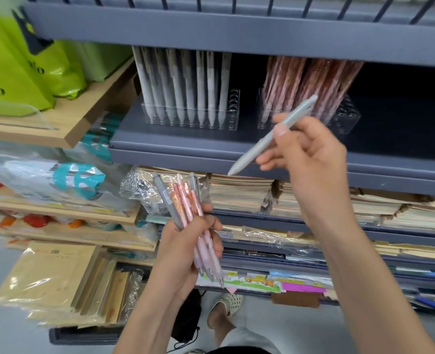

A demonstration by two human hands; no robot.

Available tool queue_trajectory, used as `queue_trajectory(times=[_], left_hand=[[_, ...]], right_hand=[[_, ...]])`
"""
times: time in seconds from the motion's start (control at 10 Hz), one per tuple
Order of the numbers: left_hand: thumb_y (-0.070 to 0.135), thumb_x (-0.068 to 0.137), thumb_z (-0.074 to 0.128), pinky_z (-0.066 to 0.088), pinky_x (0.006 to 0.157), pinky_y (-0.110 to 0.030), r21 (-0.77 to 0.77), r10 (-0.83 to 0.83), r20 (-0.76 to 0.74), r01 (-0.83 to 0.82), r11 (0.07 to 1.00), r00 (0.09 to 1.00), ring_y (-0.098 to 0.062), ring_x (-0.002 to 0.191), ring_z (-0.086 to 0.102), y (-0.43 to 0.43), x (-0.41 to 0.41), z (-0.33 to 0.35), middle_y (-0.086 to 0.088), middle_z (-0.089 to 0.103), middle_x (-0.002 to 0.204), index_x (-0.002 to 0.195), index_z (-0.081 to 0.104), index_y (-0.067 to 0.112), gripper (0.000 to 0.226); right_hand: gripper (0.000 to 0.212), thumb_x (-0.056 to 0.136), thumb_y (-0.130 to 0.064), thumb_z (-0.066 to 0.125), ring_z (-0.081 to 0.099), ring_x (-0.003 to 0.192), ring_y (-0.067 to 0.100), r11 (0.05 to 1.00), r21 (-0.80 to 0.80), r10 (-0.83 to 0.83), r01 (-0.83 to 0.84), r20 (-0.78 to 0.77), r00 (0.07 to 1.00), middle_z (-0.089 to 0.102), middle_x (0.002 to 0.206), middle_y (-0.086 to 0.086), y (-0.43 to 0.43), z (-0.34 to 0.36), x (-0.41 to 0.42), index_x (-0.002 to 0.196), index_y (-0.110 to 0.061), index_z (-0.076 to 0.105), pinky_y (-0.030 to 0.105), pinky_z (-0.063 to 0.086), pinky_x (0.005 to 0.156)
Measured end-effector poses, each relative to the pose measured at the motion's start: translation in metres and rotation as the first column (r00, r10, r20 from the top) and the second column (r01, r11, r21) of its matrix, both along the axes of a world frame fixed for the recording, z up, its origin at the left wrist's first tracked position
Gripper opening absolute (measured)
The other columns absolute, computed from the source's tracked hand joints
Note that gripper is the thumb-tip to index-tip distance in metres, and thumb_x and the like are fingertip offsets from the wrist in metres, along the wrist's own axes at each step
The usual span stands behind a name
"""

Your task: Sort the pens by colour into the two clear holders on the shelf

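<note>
Lime-green bags (12, 72) top left, black lettering, standing on pale wooden ledge (65, 129)
Below ledge, plastic-wrapped packs with teal print (65, 180), glossy, piled
Red and orange items (35, 221) on next wooden shelf down, blurred
Kraft-brown pads in clear sleeves (58, 277) bottom left, stacked on edge and flat
Centre to right, stacks of paper-edged notebooks (239, 192) lying flat, crinkled clear wrap (137, 185) at left end
Lower down, cartoon-printed strip (257, 281) beside magenta strip (303, 287)
On grey floor, white perforated clog (230, 302) on a foot, black bag (188, 318) just left of it
</note>
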State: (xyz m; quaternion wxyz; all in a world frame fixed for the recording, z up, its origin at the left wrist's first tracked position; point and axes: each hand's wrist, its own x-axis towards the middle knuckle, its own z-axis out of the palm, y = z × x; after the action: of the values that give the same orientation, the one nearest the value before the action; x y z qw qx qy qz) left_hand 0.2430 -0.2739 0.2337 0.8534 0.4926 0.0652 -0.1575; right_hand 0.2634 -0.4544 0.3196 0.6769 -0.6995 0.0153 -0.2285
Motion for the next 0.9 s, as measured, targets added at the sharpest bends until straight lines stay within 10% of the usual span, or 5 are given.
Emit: queue_trajectory(times=[0.4,0.5,0.7,0.9], left_hand=[[0.002,0.087,0.06,0.047,0.044,-0.027,0.018,-0.037,0.078,0.036,0.999,0.996,-0.018,0.044,0.053,0.007,0.025,0.01,-0.01,0.07,0.084,0.069,0.074,0.025,0.032],[0.002,0.085,0.062,0.047,0.043,-0.028,-0.002,-0.04,0.07,0.04,0.999,0.997,-0.019,0.045,0.052,0.007,0.029,0.008,-0.009,0.068,0.084,0.077,0.076,0.023,0.026],[0.004,0.079,0.063,0.046,0.042,-0.027,-0.038,-0.037,0.065,0.04,0.998,0.997,-0.02,0.044,0.051,0.011,0.031,0.006,-0.009,0.065,0.075,0.076,0.077,0.022,0.023],[0.009,0.076,0.058,0.046,0.042,-0.027,-0.004,-0.011,0.081,0.011,1.0,0.997,-0.019,0.044,0.053,0.011,0.033,0.006,-0.01,0.071,0.078,0.06,0.071,0.024,0.026]], right_hand=[[0.015,0.085,-0.029,0.063,0.065,0.085,0.019,0.819,-0.263,-0.482,0.51,0.167,0.86,0.063,0.07,-0.02,0.003,0.01,0.073,0.075,-0.028,0.052,0.03,0.049,0.074],[0.008,0.093,-0.024,0.062,0.064,0.074,0.003,0.813,-0.343,-0.412,0.47,0.233,0.881,0.063,0.071,-0.024,0.006,0.01,0.089,0.09,-0.016,0.062,0.029,0.052,0.074],[0.031,0.101,-0.024,0.046,0.063,0.104,0.039,0.691,-0.638,-0.34,0.341,0.129,0.932,0.068,0.109,0.02,0.002,0.015,0.12,0.115,-0.001,0.061,0.052,0.048,0.092],[0.032,0.103,-0.028,0.041,0.067,0.084,0.036,0.617,-0.745,-0.364,0.256,0.018,0.931,0.069,0.095,0.019,0.01,0.024,0.136,0.12,-0.007,0.06,0.041,0.054,0.081]])
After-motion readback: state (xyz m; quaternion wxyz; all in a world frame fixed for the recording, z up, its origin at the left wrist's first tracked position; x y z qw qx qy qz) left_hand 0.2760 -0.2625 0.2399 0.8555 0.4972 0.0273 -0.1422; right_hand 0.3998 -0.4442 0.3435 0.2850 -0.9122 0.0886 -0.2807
